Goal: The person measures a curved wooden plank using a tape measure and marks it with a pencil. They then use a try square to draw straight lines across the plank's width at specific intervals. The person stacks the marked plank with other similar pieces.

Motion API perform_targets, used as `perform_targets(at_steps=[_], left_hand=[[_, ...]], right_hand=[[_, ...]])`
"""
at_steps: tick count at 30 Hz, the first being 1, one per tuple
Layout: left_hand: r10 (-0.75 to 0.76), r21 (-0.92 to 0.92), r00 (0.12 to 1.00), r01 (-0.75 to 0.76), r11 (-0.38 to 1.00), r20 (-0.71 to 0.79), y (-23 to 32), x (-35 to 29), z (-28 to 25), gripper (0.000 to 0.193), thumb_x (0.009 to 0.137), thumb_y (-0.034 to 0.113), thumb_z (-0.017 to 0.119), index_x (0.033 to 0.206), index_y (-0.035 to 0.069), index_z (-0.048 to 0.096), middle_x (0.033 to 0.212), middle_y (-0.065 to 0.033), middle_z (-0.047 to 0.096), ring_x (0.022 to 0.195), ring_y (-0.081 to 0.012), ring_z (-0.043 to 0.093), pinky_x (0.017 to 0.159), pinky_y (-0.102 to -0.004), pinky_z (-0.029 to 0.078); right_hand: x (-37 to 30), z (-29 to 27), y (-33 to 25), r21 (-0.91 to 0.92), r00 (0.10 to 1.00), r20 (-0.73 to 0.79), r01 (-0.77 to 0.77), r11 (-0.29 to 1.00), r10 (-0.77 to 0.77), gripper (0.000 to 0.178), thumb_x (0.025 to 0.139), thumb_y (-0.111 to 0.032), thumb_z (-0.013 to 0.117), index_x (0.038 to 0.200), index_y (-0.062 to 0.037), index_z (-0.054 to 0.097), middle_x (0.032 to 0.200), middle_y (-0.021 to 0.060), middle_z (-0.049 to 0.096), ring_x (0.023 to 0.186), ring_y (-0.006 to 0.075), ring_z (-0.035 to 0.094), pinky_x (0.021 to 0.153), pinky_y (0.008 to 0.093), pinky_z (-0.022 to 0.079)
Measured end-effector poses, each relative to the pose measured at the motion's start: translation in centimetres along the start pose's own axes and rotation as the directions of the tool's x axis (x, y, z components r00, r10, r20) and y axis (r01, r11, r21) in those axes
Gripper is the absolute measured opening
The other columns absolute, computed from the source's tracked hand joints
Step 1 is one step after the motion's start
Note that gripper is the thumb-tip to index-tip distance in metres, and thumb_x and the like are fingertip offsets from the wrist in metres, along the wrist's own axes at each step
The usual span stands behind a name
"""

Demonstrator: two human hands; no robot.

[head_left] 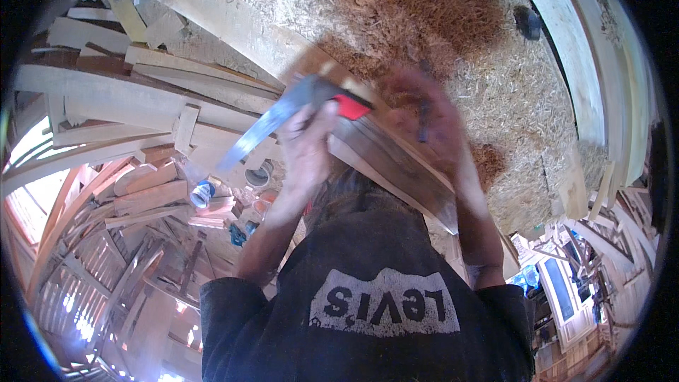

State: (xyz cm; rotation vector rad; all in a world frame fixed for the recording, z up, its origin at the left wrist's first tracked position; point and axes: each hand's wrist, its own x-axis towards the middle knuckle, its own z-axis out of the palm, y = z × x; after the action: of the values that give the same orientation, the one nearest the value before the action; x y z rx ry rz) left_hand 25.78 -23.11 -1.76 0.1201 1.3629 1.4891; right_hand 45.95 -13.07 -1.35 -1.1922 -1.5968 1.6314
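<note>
My left hand (pixel 308 145) is closed on a try square, an L-shaped tool with a shiny metal blade (pixel 265 126) and a black and red stock (pixel 351 106). The stock lies against the far part of a wooden beam (pixel 396 163), while the blade points away to the lower left. The beam runs slantwise in front of my body, its near end by my right forearm. Over the beam's right side is my right hand (pixel 435 117), smeared by motion. A dark narrow thing (pixel 423 122) shows at it, too blurred to name, and its fingers are unclear.
Wood shavings (pixel 417 0) and sawdust cover the ground ahead. A long plank (pixel 212 14) reaches to the far left, and stacked boards (pixel 92 102) fill the left side. Long timbers (pixel 566 42) curve along the right. A white and blue can (pixel 202 194) stands among offcuts at left.
</note>
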Motion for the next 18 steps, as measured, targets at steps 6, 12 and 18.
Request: perform_targets(at_steps=[6, 12, 18], left_hand=[[0.12, 0.584, 0.981, -0.187, 0.79, 0.152, -5.4, -2.3, 1.4, 0.022, 0.101, 0.021, 0.074, 0.112, 0.002, 0.077, 0.093, -0.0006, 0.076, 0.082, -0.0134, 0.069, 0.077, -0.0294, 0.053], [0.292, 0.676, 0.703, -0.708, 0.205, 0.648, -8.0, -4.9, -1.4, 0.046, 0.088, 0.032, 0.084, 0.126, 0.008, 0.074, 0.127, -0.0134, 0.068, 0.116, -0.0321, 0.067, 0.1, -0.0455, 0.053], [0.242, 0.686, 0.675, -0.726, 0.051, 0.697, -11.1, -1.1, 0.8, 0.075, 0.087, 0.042, 0.079, 0.147, 0.002, 0.056, 0.147, -0.0178, 0.057, 0.151, -0.0383, 0.043, 0.128, -0.0577, 0.024]], right_hand=[[-1.3, 0.8, 3.2, 0.128, 0.955, 0.164, -0.267, 0.955, 0.245, 0.041, 0.094, -0.025, 0.081, 0.126, 0.0004, 0.073, 0.115, 0.009, 0.078, 0.106, 0.0162, 0.07, 0.098, 0.035, 0.054], [-0.7, -0.5, 9.1, 0.006, 0.934, 0.244, -0.272, 0.962, 0.262, 0.035, 0.095, -0.018, 0.075, 0.125, 0.0008, 0.073, 0.107, 0.0092, 0.079, 0.097, 0.0146, 0.07, 0.089, 0.0333, 0.056], [-0.5, -0.3, 8.7, -0.046, 0.939, 0.283, -0.192, 0.98, 0.197, 0.032, 0.086, -0.004, 0.065, 0.117, -0.0015, 0.075, 0.101, 0.0134, 0.079, 0.093, 0.0139, 0.071, 0.084, 0.0333, 0.056]])
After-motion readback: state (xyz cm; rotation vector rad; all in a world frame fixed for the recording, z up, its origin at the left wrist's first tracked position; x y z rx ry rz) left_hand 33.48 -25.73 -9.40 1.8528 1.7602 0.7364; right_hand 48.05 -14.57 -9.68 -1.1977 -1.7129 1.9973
